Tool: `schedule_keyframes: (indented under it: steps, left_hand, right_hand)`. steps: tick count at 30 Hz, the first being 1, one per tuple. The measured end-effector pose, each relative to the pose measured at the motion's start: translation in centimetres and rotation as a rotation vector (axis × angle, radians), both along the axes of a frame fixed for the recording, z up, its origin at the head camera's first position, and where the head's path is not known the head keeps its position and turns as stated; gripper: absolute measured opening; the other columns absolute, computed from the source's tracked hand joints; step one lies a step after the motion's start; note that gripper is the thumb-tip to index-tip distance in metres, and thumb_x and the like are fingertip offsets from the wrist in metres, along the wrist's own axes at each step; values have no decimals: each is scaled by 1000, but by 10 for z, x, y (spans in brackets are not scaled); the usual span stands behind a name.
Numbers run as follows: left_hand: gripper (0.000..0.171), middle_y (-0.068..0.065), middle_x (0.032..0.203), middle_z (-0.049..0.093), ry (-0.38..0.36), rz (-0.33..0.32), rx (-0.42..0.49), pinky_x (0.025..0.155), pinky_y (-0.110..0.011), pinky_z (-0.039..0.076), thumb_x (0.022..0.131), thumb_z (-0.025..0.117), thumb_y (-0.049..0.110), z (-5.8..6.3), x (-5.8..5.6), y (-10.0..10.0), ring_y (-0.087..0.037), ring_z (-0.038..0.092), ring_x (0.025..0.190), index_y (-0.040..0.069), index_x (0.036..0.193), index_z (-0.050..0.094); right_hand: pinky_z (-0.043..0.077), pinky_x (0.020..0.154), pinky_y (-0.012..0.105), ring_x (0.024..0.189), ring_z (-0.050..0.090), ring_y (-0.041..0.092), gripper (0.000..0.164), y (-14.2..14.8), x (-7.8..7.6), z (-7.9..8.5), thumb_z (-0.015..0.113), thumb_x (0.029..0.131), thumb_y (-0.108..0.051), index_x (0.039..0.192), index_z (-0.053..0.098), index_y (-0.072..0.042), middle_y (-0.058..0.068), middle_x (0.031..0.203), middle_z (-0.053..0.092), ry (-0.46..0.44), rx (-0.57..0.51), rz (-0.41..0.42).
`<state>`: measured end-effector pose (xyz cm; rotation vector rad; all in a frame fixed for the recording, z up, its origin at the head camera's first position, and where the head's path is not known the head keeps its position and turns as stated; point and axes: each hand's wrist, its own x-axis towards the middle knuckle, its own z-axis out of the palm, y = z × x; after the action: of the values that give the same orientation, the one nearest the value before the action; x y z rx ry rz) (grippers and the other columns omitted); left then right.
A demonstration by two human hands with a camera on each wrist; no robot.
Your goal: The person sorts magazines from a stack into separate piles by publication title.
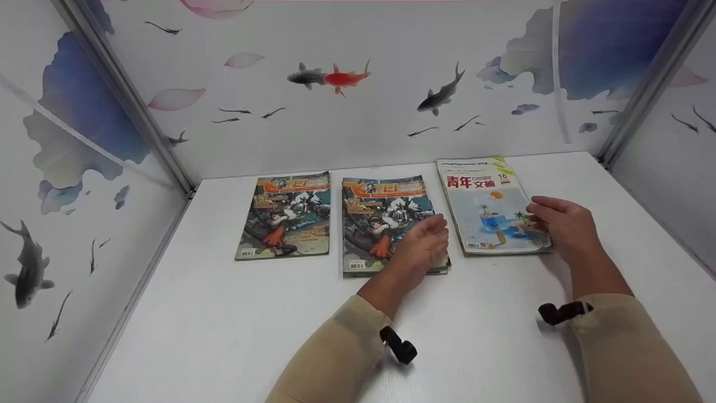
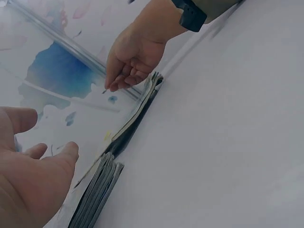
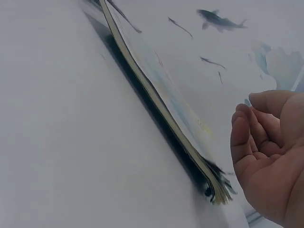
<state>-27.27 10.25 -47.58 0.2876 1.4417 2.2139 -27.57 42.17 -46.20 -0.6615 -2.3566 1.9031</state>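
Note:
Three sets of magazines lie in a row on the white table. On the left is a comic-style magazine. A thicker stack with the same comic cover lies in the middle; its layered edge shows in the left wrist view. My left hand is over this stack's right side, fingers extended and holding nothing. To the right lies a magazine with a pale blue cover and red Chinese title. By its right edge is my right hand, fingers loosely bent. In the right wrist view this hand appears apart from the magazine and holds nothing.
White panels printed with fish and petals stand behind the table and at both sides. Metal corner posts join them. Bare tabletop stretches in front of the magazines. Black devices are strapped to both wrists.

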Motion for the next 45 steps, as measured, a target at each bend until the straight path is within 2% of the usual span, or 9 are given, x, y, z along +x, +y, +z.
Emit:
schedule_keyframes:
  steps: [5,11,16,20,26,31,37,41,45]
  left_hand:
    - [60,-20,171,39,43,88,-40,128,-43,41,109,55,8,-2,-11,-29,-36,39,159,0,165,35]
    - [61,-16,173,37,83,142,-117,129,-41,40,111,55,13,1,-22,-72,-31,39,160,5,167,32]
    - [65,-17,174,34,102,192,-116,130,-46,38,112,53,11,5,-31,-108,-35,38,160,3,169,23]
    - [62,-20,172,38,102,267,-97,131,-43,36,111,53,6,6,-37,-143,-34,37,161,0,167,27]
    - [61,-21,170,39,78,352,-112,131,-45,36,111,54,5,2,-41,-184,-36,38,160,-2,166,29]
    - [61,-19,167,44,68,351,-177,129,-45,40,111,56,10,-1,-42,-190,-35,44,156,1,166,32]
    - [54,-18,159,56,-12,368,-318,121,-45,49,110,58,15,-8,-44,-187,-31,58,142,3,161,44]
    - [51,-19,156,58,-40,353,-353,117,-43,52,110,58,13,-10,-44,-185,-28,63,132,1,158,48]
    - [50,-20,153,60,-36,327,-385,114,-42,53,109,59,12,-10,-43,-183,-23,66,122,1,157,50]
  right_hand:
    - [58,100,20,123,66,13,66,-39,-5,1,67,103,-54,156,55,-17,1,147,63,-14,40,121]
    - [58,100,19,126,69,17,64,-80,-12,0,71,102,-49,155,57,-15,7,151,62,19,45,220]
    - [58,106,27,132,68,24,60,-110,-20,3,71,103,-44,154,58,-14,9,149,64,33,6,235]
    - [56,113,35,133,67,25,58,-137,-29,4,72,104,-41,153,59,-15,8,148,66,32,-28,232]
    - [56,114,37,129,67,24,54,-163,-35,2,73,103,-38,151,62,-16,6,143,66,28,-36,212]
    - [54,116,40,131,66,25,53,-164,-35,0,73,103,-38,151,61,-18,6,145,65,14,-33,209]
    - [56,113,39,127,68,24,51,-157,-37,-8,72,104,-36,150,62,-16,7,143,66,-8,-2,224]
    - [58,108,36,123,70,24,50,-153,-36,-13,70,105,-33,150,62,-12,11,144,66,14,6,245]
    - [57,109,36,124,70,22,48,-151,-34,-17,71,105,-34,148,65,-14,10,145,67,13,21,250]
